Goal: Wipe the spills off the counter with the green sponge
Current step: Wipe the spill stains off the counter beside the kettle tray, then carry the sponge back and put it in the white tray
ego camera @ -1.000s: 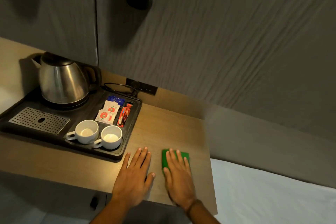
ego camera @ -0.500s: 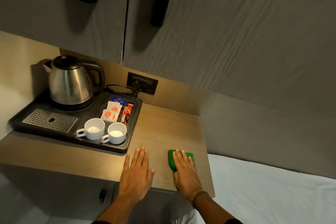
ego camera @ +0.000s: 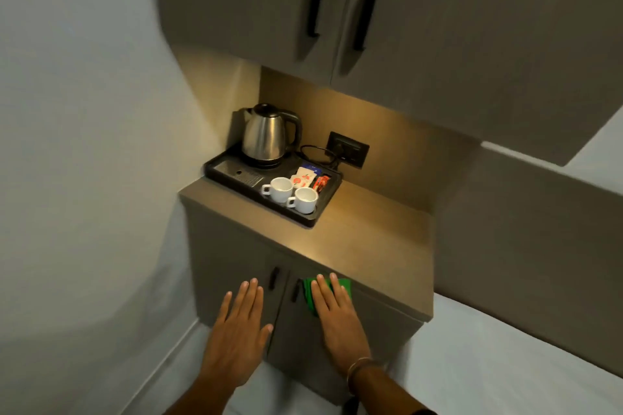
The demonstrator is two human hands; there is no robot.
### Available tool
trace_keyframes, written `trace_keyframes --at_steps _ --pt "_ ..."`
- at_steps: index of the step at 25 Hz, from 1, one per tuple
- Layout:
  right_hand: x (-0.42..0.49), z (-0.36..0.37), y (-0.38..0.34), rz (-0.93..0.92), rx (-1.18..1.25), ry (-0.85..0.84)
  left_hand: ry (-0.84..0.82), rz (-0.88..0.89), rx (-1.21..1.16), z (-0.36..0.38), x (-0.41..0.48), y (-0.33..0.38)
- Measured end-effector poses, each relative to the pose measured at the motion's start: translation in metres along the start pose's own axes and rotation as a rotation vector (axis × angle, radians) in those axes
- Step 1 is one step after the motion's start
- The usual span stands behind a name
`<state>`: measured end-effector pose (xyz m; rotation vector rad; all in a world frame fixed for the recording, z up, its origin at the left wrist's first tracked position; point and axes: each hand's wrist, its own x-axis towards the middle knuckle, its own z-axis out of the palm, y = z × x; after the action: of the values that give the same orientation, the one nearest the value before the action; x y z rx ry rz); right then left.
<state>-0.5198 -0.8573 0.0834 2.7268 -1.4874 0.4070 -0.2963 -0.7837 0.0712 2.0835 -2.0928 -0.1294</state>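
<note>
The green sponge (ego camera: pixel 342 288) shows under the fingers of my right hand (ego camera: pixel 337 313), which lies flat over it with fingers straight. Both are off the wooden counter (ego camera: pixel 364 232), in front of its near edge and over the lower cabinet doors (ego camera: pixel 303 330). My left hand (ego camera: pixel 237 330) is held flat beside it, fingers spread, holding nothing. I can make out no spill on the counter from this distance.
A black tray (ego camera: pixel 320 212) on the counter's left half holds a steel kettle (ego camera: pixel 266 135), two white cups (ego camera: pixel 291 194) and sachets (ego camera: pixel 305 177). A wall socket (ego camera: pixel 349 148) with a cord sits behind. Upper cabinets hang overhead; white bedding (ego camera: pixel 505 364) lies to the right.
The view has pulled back and up from the counter. Both hands have come off the counter top toward me, the right one still over the sponge.
</note>
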Motion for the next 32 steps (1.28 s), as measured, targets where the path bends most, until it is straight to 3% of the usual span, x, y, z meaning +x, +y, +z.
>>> trace_keyframes --at_steps 12,19,22,25,32 --pt "-0.177 0.036 -0.335 -0.589 0.251 -0.137 0.06 -0.746 0.085 -0.02 -0.428 -0.087" --pt "-0.277 0.053 -0.539 -0.891 0.259 -0.285 0.142 -1.003 0.103 -0.042 -0.632 -0.146" --pt "-0.294 0.056 -0.583 -0.9 0.26 -0.318 0.058 -1.075 0.1 -0.054 -0.666 -0.16" --pt "-0.327 0.065 -0.665 -0.974 0.261 -0.421 0.081 -1.162 0.067 -0.053 -0.732 -0.208" --pt "-0.335 0.12 -0.775 -1.018 0.147 -0.459 0.0 -1.183 0.029 -0.039 -0.791 -0.296"
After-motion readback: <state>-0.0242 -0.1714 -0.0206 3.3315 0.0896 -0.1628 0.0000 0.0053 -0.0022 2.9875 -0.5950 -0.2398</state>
